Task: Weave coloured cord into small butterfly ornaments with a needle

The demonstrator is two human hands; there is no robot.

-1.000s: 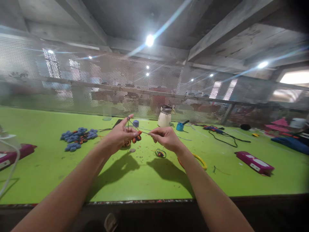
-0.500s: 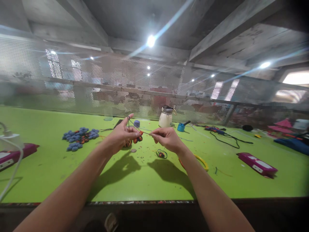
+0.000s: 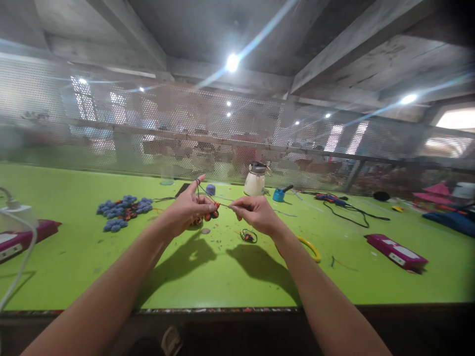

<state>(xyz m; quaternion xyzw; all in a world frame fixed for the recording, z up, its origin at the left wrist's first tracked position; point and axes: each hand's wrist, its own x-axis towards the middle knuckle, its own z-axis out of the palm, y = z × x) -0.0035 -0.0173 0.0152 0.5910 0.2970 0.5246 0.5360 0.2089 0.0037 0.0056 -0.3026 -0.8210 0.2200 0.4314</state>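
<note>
Above the green table [image 3: 237, 282], my left hand [image 3: 189, 210] pinches a small orange and dark knotted piece [image 3: 214, 212], with dark cord looped round its raised index finger. My right hand [image 3: 256, 212] is closed on a thin strand or tool that reaches left to the piece; which of the two is too small to tell. Below and between the hands lies a small tangle of dark cord [image 3: 248, 236]. To the left rests a cluster of blue-grey flower-like pieces [image 3: 118, 210] with some orange ones.
Behind the hands stand a pale jar [image 3: 255, 179] and a blue pot [image 3: 278, 194]. A yellow ring [image 3: 310, 248] lies by my right forearm. Purple power strips [image 3: 397, 253] are at both sides; a cabled tool [image 3: 332, 199] lies back right.
The orange and dark piece has shifted very slightly at my left fingertips. Both hands keep nearly the same position and grip.
</note>
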